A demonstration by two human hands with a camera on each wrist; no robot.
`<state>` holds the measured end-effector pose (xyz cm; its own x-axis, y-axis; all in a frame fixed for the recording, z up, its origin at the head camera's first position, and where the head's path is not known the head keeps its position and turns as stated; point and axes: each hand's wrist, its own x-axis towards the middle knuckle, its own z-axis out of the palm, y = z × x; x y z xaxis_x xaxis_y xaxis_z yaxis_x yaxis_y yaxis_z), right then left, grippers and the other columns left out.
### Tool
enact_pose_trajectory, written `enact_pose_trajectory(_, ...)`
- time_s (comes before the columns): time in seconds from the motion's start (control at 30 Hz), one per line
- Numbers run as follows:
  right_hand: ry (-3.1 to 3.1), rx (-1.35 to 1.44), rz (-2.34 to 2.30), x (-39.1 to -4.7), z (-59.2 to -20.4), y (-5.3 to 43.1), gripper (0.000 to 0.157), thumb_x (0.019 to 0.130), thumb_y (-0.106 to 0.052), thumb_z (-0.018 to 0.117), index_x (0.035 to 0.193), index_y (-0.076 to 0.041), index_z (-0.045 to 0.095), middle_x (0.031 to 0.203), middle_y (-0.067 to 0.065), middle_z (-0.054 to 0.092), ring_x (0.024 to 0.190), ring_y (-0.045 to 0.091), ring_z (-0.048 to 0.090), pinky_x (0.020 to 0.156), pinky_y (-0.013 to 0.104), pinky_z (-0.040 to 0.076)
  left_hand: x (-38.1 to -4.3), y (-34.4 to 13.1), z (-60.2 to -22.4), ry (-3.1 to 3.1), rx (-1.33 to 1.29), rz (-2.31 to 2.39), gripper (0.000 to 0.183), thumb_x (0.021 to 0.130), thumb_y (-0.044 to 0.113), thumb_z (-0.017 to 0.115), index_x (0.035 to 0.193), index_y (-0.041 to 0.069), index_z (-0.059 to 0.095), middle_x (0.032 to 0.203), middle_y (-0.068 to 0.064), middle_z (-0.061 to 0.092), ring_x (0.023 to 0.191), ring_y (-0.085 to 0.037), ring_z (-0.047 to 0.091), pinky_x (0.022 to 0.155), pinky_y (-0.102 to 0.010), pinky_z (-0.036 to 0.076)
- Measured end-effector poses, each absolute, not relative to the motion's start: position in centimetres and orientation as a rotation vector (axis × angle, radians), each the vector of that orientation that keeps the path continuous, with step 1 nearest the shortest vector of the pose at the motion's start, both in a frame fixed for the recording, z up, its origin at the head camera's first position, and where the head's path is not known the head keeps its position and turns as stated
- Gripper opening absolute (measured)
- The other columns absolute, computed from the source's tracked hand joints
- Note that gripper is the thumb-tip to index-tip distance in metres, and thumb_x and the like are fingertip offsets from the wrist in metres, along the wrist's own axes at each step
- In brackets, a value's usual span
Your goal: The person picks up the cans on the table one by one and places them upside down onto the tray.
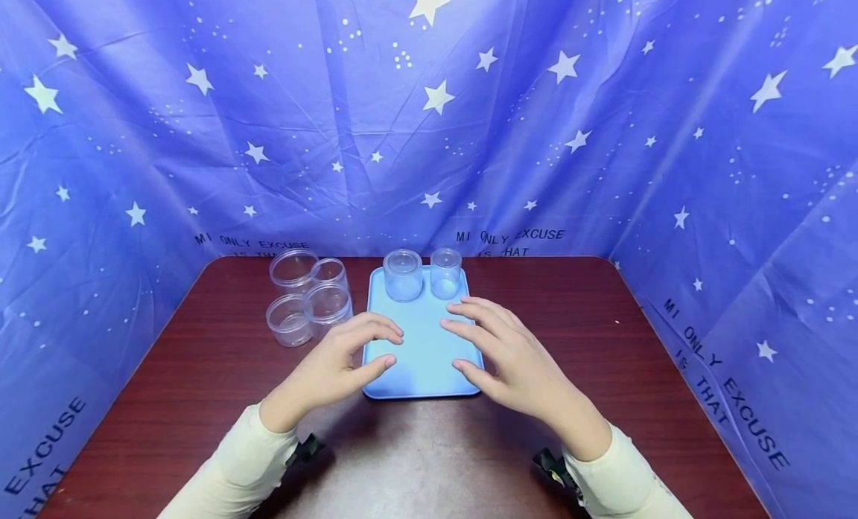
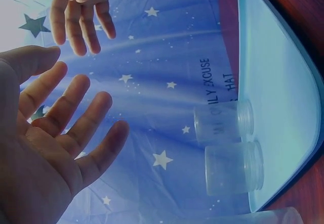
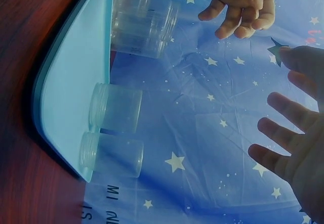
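Observation:
A light blue tray lies on the table, and two clear plastic jars stand at its far end. The wider jar is on the left and the narrower jar on the right; both rest mouth down, threaded rims against the tray. My left hand hovers over the tray's left edge, fingers loosely bent and holding nothing. Across from it, my right hand hangs above the right edge, fingers spread and nothing in its grasp. The palms face each other in both wrist views.
Left of the tray, several clear jars stand close together, among them a low front jar and a taller back jar. The dark red wooden table meets a blue star-printed curtain behind and at both sides.

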<state>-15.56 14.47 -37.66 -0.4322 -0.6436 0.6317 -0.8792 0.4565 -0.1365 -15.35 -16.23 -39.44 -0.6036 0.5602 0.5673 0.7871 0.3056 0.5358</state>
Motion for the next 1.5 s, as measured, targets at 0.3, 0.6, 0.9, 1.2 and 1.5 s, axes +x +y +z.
enact_pose_trajectory(0.3,-2.217,1.257,0.588,-15.8,-37.8,14.7,0.054,0.091,-0.025,0.075,0.141,-0.015,0.060,0.145,0.009,0.057,0.140,0.033,0.048,0.115,0.051,0.038,-15.4,-16.4,-39.0,-2.338,-1.162,-1.131,0.024,0.094,0.013,0.075,0.116,0.019,0.068,0.121,0.003,0.067,0.114,-0.013,0.062,0.095,-0.027,0.050)
enact_pose_trajectory(0.6,-2.202,1.273,0.568,-15.9,-38.2,14.6,0.053,0.091,-0.026,0.075,0.141,-0.015,0.060,0.145,0.008,0.056,0.136,0.033,0.051,0.113,0.051,0.041,-15.6,-16.8,-38.6,-2.374,-1.093,-0.940,0.025,0.092,0.019,0.077,0.117,0.020,0.070,0.121,0.007,0.066,0.117,-0.012,0.060,0.097,-0.029,0.049)
enact_pose_trajectory(0.9,-2.260,1.276,0.557,-15.8,-38.1,14.5,0.056,0.091,-0.027,0.076,0.143,-0.017,0.059,0.147,0.008,0.055,0.139,0.030,0.049,0.114,0.050,0.040,-16.2,-17.7,-37.5,-2.433,-1.049,-0.792,0.028,0.091,0.023,0.078,0.118,0.017,0.071,0.122,0.007,0.066,0.120,-0.014,0.059,0.102,-0.034,0.048)
enact_pose_trajectory(1.2,-2.270,1.274,0.558,-15.5,-38.1,14.6,0.056,0.090,-0.026,0.077,0.142,-0.016,0.060,0.147,0.008,0.055,0.138,0.031,0.050,0.114,0.050,0.040,-17.5,-18.8,-35.8,-2.502,-1.040,-0.614,0.033,0.090,0.024,0.077,0.121,0.013,0.069,0.121,0.002,0.067,0.117,-0.019,0.061,0.103,-0.041,0.048)
enact_pose_trajectory(1.5,-2.268,1.279,0.552,-15.6,-38.2,14.7,0.055,0.091,-0.026,0.077,0.142,-0.017,0.059,0.146,0.008,0.055,0.139,0.030,0.049,0.114,0.050,0.041,-19.5,-19.9,-35.0,-2.636,-0.996,-0.405,0.039,0.087,0.029,0.078,0.122,0.014,0.070,0.122,-0.002,0.067,0.117,-0.024,0.060,0.101,-0.045,0.050)
